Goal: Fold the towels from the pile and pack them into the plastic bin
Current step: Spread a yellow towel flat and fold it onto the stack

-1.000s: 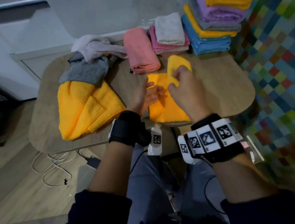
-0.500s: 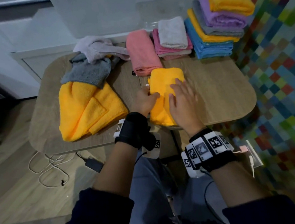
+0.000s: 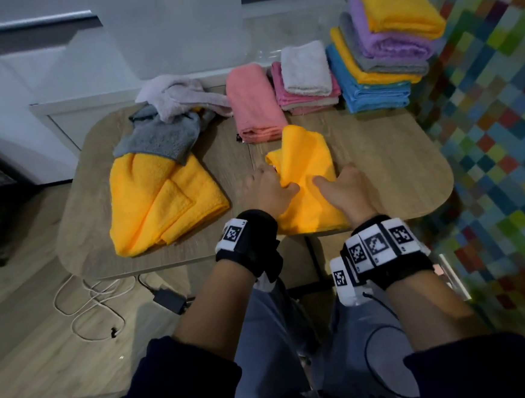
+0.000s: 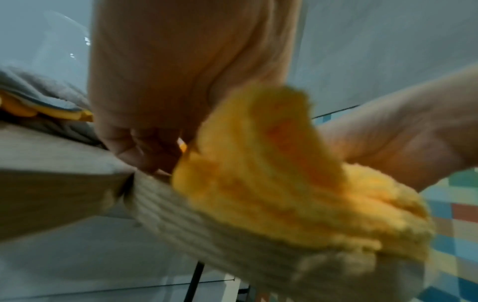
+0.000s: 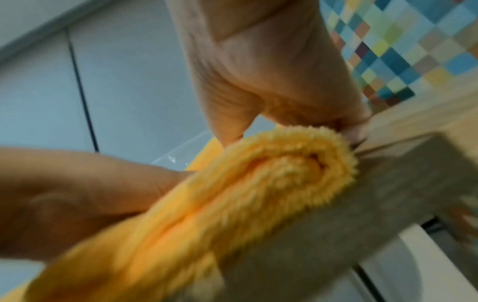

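- Orange folded towel (image 3: 308, 176) lies at the near edge of the wooden table (image 3: 386, 157), in front of a pink towel (image 3: 254, 105).
- Left hand (image 3: 270, 190) pinches the towel's left edge, thumb on top.
- Right hand (image 3: 347, 189) grips its right edge, fingers curled underneath.

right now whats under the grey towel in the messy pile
A large yellow towel lies under the grey towel, its near part spread out on the wooden table. A pale lilac towel sits on top. How far the yellow towel reaches underneath is covered.
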Motion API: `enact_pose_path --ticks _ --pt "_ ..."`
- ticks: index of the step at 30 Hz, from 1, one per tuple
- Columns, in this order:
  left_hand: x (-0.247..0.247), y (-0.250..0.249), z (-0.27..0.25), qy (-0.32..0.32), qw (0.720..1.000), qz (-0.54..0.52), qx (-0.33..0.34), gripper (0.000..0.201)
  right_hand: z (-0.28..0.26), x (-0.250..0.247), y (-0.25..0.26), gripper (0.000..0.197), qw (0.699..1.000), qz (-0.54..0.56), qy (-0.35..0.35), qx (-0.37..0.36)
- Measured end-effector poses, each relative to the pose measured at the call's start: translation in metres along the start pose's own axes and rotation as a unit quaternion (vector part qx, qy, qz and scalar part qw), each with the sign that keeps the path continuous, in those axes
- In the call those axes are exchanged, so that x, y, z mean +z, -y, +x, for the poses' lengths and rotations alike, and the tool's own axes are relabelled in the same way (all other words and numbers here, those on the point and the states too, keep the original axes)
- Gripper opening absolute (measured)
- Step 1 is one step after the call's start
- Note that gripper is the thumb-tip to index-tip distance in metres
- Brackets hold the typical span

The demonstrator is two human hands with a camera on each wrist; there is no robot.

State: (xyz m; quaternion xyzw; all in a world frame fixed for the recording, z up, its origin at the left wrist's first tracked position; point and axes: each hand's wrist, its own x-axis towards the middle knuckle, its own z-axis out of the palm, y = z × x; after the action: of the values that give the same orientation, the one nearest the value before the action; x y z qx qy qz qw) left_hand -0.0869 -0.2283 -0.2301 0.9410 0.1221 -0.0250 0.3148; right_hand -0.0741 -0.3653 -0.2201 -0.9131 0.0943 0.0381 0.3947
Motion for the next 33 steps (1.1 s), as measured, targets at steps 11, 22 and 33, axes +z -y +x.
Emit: enact_pose_path --ticks 11,22,33 --pt "-0.074 0.001 0.048 -0.099 0.886 -0.412 0.191 0.018 0.056 -0.021 0.093 0.053 0.976 0.178 0.101 -0.071" --pt "-0.101 0.004 0.170 -0.090 0.896 -0.433 0.050 0.049 0.157 0.025 0.167 0.056 0.977 0.105 0.014 -0.186" --pt "-0.084 0.025 0.199 -0.028 0.973 -0.229 0.027 0.055 0.173 0.087 0.127 0.054 0.883 -0.269 0.144 -0.356"
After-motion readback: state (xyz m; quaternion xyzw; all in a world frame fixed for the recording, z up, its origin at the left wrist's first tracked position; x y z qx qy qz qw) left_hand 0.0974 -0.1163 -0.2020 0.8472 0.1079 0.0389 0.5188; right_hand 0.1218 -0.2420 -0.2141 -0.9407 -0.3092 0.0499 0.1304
